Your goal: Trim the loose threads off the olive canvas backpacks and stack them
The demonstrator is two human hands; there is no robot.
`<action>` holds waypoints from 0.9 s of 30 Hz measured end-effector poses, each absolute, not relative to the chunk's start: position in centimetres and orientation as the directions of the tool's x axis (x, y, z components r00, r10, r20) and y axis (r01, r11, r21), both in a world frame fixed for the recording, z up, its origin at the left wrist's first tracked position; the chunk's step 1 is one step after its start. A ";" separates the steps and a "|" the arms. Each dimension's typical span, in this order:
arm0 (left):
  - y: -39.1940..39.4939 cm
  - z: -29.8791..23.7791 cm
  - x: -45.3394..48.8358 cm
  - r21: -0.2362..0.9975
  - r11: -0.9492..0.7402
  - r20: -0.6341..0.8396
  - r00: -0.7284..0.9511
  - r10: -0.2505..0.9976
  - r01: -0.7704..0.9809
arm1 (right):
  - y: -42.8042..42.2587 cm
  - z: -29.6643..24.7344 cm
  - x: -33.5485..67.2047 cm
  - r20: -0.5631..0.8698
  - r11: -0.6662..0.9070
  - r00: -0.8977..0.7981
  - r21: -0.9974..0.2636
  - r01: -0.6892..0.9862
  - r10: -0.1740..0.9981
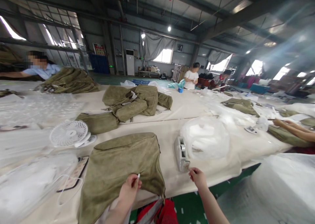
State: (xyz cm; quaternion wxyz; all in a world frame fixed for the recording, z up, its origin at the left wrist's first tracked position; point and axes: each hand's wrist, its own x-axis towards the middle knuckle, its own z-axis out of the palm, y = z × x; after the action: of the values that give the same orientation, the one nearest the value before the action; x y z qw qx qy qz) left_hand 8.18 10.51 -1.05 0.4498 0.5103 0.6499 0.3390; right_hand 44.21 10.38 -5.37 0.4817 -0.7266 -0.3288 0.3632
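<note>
Olive canvas bag (pixel 123 158) lies lower centre, left hand (pixel 130 186) over it pinching a small white piece (pixel 138 176); right hand (pixel 198 178), fingertips closed on something indiscernible beside the tape dispenser (pixel 181 155), seemingly draws a strip, calling for a steady pull.

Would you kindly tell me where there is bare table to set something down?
Bare table shows between the front bag and the tape dispenser, and from the bag pile rightward to the plastic bundle. The left, with fan and plastic wrap, is crowded.
</note>
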 end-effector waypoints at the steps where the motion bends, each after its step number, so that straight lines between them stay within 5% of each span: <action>1: 10.6 -1.1 8.1 0.890 0.240 -0.225 -0.083 0.971 0.388 | 10.1 -6.0 44.6 -0.212 -0.340 0.531 -0.928 0.154 0.820; 10: 9.4 -0.6 7.8 0.733 0.074 0.010 -0.119 0.993 0.677 | 6.7 -4.9 42.4 -0.170 -0.295 0.494 -0.937 0.186 0.853; 16: 8.5 -0.1 8.1 0.534 -0.003 0.080 -0.047 0.996 0.845 | 9.4 0.3 30.3 -0.223 -0.230 0.139 -0.973 0.032 0.965; 21: 8.1 -0.9 8.4 0.498 -0.089 0.241 -0.040 0.970 0.862 | 10.9 2.2 22.3 -0.274 -0.283 -0.107 -0.956 -0.083 0.956; 27: 7.9 -1.2 8.3 0.462 -0.123 0.288 -0.018 0.958 0.878 | 11.8 0.5 20.7 -0.355 -0.382 -0.199 -0.917 -0.118 0.913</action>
State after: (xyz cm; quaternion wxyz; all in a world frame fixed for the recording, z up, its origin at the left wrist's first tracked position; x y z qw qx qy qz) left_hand 8.29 7.93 -1.24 0.0722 0.6970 0.6584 0.2746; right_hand 20.71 11.76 0.51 0.3881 -0.4999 -0.3979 0.6642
